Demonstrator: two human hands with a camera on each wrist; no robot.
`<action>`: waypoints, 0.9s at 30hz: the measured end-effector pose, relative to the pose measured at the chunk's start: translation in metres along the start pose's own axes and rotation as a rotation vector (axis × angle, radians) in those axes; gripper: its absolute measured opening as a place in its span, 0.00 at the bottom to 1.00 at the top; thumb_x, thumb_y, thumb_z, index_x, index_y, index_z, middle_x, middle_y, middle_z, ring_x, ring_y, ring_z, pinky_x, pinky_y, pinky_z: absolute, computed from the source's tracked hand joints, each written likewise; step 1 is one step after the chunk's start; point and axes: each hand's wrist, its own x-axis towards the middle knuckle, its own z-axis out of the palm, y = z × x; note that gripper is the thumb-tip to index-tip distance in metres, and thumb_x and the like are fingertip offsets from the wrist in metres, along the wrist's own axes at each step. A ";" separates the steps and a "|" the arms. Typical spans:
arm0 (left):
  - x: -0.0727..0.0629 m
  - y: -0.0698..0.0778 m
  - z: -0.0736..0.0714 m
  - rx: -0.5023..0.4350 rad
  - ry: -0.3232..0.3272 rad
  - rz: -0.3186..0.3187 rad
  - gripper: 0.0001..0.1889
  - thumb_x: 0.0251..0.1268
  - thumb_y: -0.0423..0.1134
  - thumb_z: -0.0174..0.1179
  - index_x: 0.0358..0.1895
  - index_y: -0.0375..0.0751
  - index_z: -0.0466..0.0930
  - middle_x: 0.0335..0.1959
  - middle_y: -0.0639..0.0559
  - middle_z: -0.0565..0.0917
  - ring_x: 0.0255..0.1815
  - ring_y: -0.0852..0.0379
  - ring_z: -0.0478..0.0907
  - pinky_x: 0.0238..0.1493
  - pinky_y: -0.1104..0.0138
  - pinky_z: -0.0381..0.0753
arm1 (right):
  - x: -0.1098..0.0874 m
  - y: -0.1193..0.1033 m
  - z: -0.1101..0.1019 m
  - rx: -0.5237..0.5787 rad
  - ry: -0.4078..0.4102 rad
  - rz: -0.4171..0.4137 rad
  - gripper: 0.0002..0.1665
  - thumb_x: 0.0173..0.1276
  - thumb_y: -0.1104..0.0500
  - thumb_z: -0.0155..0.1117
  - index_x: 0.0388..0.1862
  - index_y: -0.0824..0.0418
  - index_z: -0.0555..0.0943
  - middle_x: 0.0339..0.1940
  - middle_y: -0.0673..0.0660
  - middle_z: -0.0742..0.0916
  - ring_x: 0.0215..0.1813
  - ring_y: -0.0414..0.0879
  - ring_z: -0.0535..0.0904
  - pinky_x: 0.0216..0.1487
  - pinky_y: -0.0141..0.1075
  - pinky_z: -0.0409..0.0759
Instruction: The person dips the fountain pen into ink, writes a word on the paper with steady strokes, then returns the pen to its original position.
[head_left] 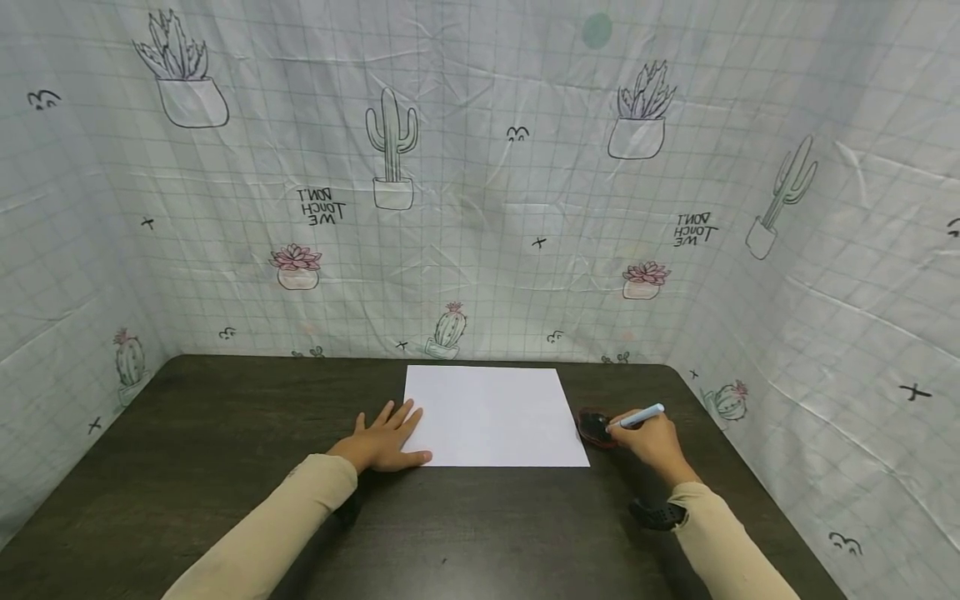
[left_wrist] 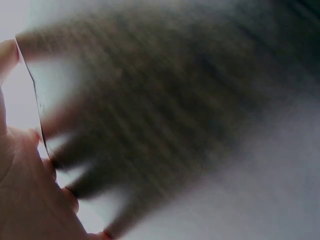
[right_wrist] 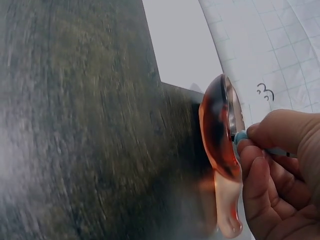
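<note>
A white sheet of paper [head_left: 491, 417] lies on the dark table. My left hand [head_left: 386, 442] rests with fingers spread over the sheet's left edge, thumb at its near left corner. In the left wrist view the left hand [left_wrist: 30, 185] shows at the left side; the rest is blurred. My right hand [head_left: 654, 442] pinches a slim light blue pen [head_left: 637, 416] beside the sheet's right edge. The pen's dark tip reaches into a small orange-brown see-through dish [right_wrist: 214, 127] with a short pale handle [right_wrist: 227, 205]. Something dark shows inside the dish [head_left: 592, 426].
The dark wooden table [head_left: 465, 542] is bordered by a pale grid-patterned cloth [head_left: 480, 233] printed with cacti, at the back and both sides. A black wrist strap [head_left: 657, 514] sits at the right sleeve's cuff.
</note>
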 end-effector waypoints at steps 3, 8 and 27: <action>0.000 -0.001 0.001 0.003 0.001 -0.003 0.43 0.67 0.66 0.47 0.78 0.49 0.45 0.79 0.48 0.42 0.78 0.40 0.38 0.67 0.33 0.35 | 0.000 -0.003 0.002 0.004 -0.009 -0.016 0.08 0.58 0.59 0.70 0.35 0.62 0.87 0.25 0.54 0.87 0.24 0.40 0.78 0.26 0.34 0.76; 0.000 -0.001 0.000 0.004 0.004 -0.001 0.43 0.67 0.66 0.47 0.78 0.49 0.45 0.79 0.49 0.42 0.78 0.40 0.38 0.67 0.32 0.35 | 0.001 -0.009 0.006 0.011 -0.002 -0.039 0.08 0.58 0.60 0.70 0.34 0.63 0.88 0.25 0.55 0.88 0.25 0.39 0.79 0.26 0.34 0.75; 0.001 -0.001 0.001 0.007 -0.008 0.000 0.43 0.67 0.66 0.47 0.78 0.50 0.44 0.79 0.49 0.41 0.78 0.41 0.37 0.67 0.33 0.34 | 0.001 -0.005 0.003 0.013 0.033 0.007 0.10 0.58 0.58 0.71 0.34 0.63 0.88 0.21 0.52 0.87 0.23 0.38 0.80 0.23 0.33 0.75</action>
